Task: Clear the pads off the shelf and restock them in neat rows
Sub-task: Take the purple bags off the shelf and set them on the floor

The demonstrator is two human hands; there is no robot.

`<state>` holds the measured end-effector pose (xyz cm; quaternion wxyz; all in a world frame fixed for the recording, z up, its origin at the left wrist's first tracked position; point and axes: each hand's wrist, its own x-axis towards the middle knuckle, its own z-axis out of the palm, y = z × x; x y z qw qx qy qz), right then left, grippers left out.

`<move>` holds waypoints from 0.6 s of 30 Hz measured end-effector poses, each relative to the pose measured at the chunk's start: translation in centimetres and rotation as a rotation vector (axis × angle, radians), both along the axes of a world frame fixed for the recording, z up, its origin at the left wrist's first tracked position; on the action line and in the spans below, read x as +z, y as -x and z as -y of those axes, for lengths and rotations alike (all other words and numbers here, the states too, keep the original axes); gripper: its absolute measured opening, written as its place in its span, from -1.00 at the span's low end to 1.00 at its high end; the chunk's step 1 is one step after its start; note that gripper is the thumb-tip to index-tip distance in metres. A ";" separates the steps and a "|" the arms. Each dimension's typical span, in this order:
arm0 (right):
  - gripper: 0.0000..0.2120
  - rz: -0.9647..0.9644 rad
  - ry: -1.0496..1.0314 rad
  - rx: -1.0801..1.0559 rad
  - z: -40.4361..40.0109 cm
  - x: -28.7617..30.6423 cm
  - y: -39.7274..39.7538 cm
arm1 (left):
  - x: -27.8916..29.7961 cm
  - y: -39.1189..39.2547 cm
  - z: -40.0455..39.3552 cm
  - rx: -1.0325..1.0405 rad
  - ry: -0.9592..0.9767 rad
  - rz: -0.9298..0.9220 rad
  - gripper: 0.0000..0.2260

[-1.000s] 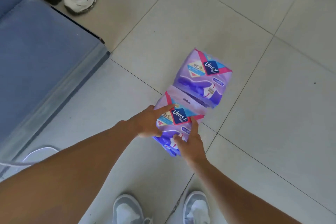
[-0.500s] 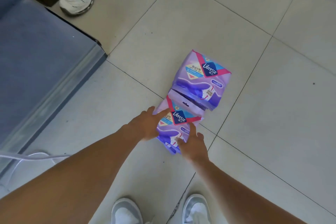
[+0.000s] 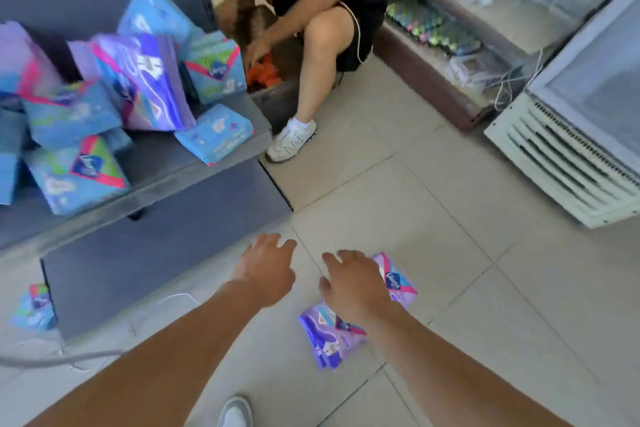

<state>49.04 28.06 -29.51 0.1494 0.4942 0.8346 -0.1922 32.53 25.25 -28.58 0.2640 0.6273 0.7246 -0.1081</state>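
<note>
Own shoe [image 3: 235, 412] at bottom edge, on tiled floor [image 3: 485, 288]. Two purple pad packs [image 3: 329, 336] flat on floor, partly hidden under right hand [image 3: 353, 284]. Right hand above them, fingers spread and loose, gripping nothing. Left hand [image 3: 266, 267] just beside, over bare tile, fingers loose, empty. Grey shelf [image 3: 194, 163] at left: blue and purple pad packs [image 3: 138, 80] in untidy heap, tilted, overlapping. One blue pack [image 3: 33, 305] on floor at shelf base. Farther: crouching person [image 3: 325, 3]; white cooler [image 3: 571, 149] at right.
</note>
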 end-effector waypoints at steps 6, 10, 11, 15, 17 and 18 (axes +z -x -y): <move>-0.58 -0.032 -0.072 0.193 -3.8 15.7 6.9 | 15.0 7.1 1.9 0.260 -0.177 -0.045 -0.59; -0.60 -0.118 -0.097 0.214 -4.6 21.4 11.9 | 19.9 13.4 4.6 0.436 -0.242 -0.103 -0.64; -0.61 -0.153 -0.084 0.204 -4.4 22.1 13.1 | 20.5 15.1 5.6 0.476 -0.238 -0.120 -0.65; -0.60 -0.267 0.002 0.138 -4.1 22.7 17.0 | 21.1 20.7 8.6 0.593 -0.229 -0.173 -0.59; -0.62 -0.280 0.002 0.133 -4.2 21.6 18.7 | 20.5 23.0 9.4 0.606 -0.245 -0.194 -0.61; -0.64 -0.279 -0.001 0.134 -4.4 20.8 19.7 | 20.0 24.0 9.6 0.611 -0.256 -0.204 -0.62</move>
